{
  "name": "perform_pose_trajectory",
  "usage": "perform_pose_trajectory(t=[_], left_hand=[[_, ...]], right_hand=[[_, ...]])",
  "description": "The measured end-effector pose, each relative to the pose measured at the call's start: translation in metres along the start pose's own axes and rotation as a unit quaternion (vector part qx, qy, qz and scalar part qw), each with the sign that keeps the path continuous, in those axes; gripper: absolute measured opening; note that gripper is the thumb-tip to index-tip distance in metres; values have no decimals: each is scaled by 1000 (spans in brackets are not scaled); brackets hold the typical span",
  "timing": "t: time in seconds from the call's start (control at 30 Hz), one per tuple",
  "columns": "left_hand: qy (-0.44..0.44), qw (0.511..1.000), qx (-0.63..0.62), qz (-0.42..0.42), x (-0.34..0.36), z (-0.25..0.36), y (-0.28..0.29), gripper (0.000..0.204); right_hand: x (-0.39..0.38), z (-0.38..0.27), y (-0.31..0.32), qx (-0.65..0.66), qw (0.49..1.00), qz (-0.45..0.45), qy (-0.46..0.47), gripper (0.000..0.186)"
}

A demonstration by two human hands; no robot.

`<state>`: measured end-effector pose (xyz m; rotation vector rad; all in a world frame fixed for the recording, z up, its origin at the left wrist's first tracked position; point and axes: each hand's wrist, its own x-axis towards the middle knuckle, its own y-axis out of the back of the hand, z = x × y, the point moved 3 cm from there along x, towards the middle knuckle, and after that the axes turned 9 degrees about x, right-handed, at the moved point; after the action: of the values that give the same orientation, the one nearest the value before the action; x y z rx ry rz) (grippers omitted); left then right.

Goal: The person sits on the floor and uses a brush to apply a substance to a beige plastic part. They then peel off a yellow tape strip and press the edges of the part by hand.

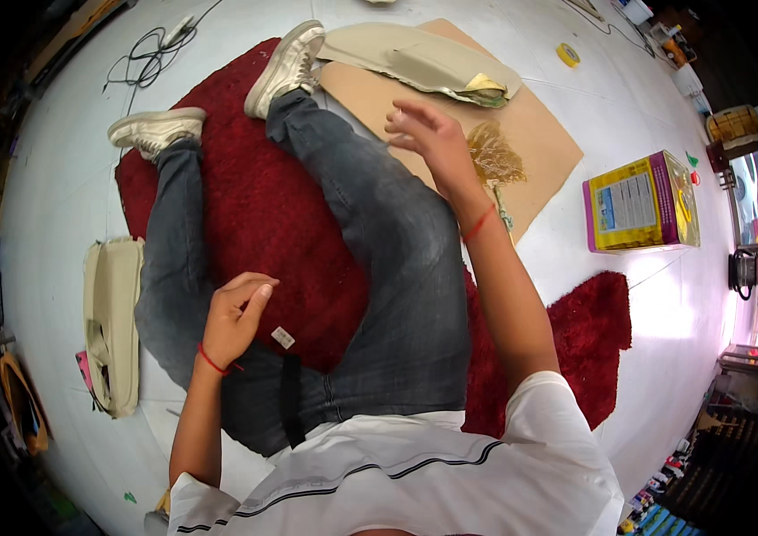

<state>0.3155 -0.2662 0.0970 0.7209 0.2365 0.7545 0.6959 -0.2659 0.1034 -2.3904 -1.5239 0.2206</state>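
Observation:
My left hand [236, 313] hovers over my left thigh, beside the dark red carpet piece [281, 232] between my legs. Its fingers are loosely bent and close together, with the thumb slightly off them; I see nothing in it. Raised above my right knee, my right hand [428, 134] has half-curled fingers, apart from the thumb, and no object shows in it. Just past that hand lies a brown board [540, 134] with a shiny amber glue patch [495, 154]. On the board's far part rests a beige curved panel [424, 58] with a peeled, yellowish end.
A yellow and purple can [633, 205] stands at the right. A yellow tape roll [567, 54] lies at the far right. Another beige trim piece [113, 326] lies left of my leg. A black cable [151, 58] is coiled at the far left. More red carpet [589, 339] spreads by my right hip.

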Motion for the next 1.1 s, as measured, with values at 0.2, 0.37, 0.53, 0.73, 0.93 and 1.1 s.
perform_pose_trajectory(t=[0.2, 0.37, 0.53, 0.73, 0.93, 1.1], left_hand=[[27, 992, -107, 66, 102, -62, -35, 19], [21, 982, -185, 34, 124, -50, -48, 16], [121, 898, -403, 131, 96, -47, -91, 29], [249, 848, -465, 50, 45, -45, -166, 24], [254, 876, -407, 55, 25, -35, -153, 19], [249, 884, -387, 85, 2, -22, -145, 19]], right_hand=[[217, 125, 123, 240, 943, 169, -157, 65], [289, 189, 198, 273, 903, 321, -80, 63], [316, 209, 204, 320, 889, 324, -39, 55], [329, 188, 226, 334, 891, 302, -52, 27], [327, 91, 178, 284, 939, 193, 33, 26], [296, 11, 150, 284, 942, 119, 133, 32]])
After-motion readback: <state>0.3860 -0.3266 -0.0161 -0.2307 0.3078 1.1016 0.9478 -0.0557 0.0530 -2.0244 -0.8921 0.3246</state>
